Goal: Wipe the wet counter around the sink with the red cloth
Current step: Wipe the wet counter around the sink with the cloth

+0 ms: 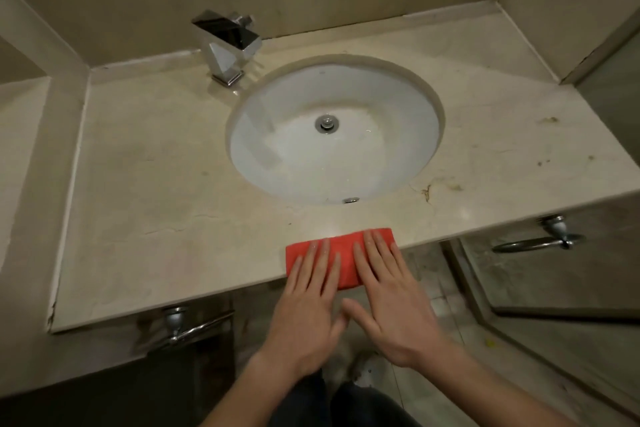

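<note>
A folded red cloth (346,246) lies flat on the beige stone counter (156,184), at its front edge just below the round white sink (381,149). My left hand (308,302) presses on the cloth's left half with straight, spread fingers. My right hand (391,302) lies beside it, fingers straight, pressing the cloth's right half. Both palms hang past the counter's front edge. The thumbs nearly touch.
A chrome angular faucet (228,45) stands behind the sink at the back left. Walls enclose the counter on the left, back and right. Metal towel rails (540,239) (187,326) hang under the counter's front. Brown stains mark the counter's right side.
</note>
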Action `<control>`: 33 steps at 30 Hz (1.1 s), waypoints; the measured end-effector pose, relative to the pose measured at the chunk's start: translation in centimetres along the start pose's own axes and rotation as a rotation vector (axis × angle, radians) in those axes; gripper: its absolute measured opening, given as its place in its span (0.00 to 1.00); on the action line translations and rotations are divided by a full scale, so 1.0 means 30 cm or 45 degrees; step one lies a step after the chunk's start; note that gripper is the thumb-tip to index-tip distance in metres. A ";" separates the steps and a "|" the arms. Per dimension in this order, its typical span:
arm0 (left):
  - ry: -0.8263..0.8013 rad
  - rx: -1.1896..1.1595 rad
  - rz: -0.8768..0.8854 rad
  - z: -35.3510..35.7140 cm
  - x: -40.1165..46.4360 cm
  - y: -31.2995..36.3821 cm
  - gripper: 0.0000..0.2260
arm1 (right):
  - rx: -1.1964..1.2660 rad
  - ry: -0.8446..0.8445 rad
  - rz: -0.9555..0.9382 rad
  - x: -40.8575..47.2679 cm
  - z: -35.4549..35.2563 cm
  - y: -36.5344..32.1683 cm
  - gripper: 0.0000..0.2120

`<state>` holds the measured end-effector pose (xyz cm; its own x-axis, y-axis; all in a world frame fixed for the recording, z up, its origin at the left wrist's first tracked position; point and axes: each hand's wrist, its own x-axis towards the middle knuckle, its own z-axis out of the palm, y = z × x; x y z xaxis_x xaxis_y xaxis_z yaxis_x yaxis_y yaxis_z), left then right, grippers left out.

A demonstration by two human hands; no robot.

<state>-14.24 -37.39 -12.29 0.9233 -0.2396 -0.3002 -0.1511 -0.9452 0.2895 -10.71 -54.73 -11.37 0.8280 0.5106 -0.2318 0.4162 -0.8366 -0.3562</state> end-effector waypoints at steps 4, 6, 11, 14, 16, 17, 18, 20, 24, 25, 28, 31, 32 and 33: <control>0.079 0.008 -0.029 -0.022 0.069 0.063 0.31 | -0.035 0.020 0.064 0.014 -0.031 0.056 0.41; 0.044 -0.008 -0.001 -0.040 0.176 0.071 0.33 | -0.063 0.029 0.139 0.066 -0.067 0.103 0.47; -0.009 0.039 0.064 -0.107 0.512 0.186 0.30 | -0.019 0.129 0.410 0.211 -0.152 0.306 0.54; 0.046 0.036 0.118 -0.087 0.517 0.225 0.32 | 0.040 0.135 0.413 0.185 -0.173 0.324 0.53; 0.072 0.016 0.212 -0.053 0.434 0.238 0.32 | 0.042 0.117 0.401 0.112 -0.169 0.304 0.51; 0.071 0.011 0.248 -0.032 0.397 0.240 0.31 | 0.043 0.095 0.402 0.072 -0.166 0.294 0.50; 0.079 0.019 0.268 -0.011 0.372 0.241 0.30 | 0.053 0.073 0.406 0.039 -0.163 0.289 0.49; 0.112 0.056 0.283 0.011 0.368 0.240 0.29 | 0.094 0.039 0.430 0.010 -0.168 0.294 0.51; 0.062 0.021 0.347 -0.016 0.486 0.268 0.29 | 0.081 0.045 0.527 0.040 -0.204 0.353 0.52; 0.052 0.029 0.364 -0.023 0.521 0.283 0.29 | 0.071 0.053 0.550 0.051 -0.214 0.377 0.51; 0.023 0.080 0.435 -0.055 0.642 0.328 0.29 | 0.058 0.091 0.623 0.092 -0.240 0.467 0.51; -0.019 0.111 0.502 -0.102 0.799 0.371 0.31 | 0.047 0.163 0.680 0.150 -0.277 0.575 0.52; -0.031 0.116 0.520 -0.118 0.852 0.387 0.32 | 0.046 0.174 0.697 0.171 -0.292 0.617 0.52; -0.055 0.122 0.530 -0.132 0.900 0.402 0.33 | 0.047 0.181 0.712 0.190 -0.306 0.656 0.51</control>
<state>10.26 -54.38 -13.30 0.7613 -0.6122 -0.2136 -0.5419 -0.7816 0.3089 5.65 -70.11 -11.38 0.9617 -0.0409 -0.2710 -0.1103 -0.9629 -0.2462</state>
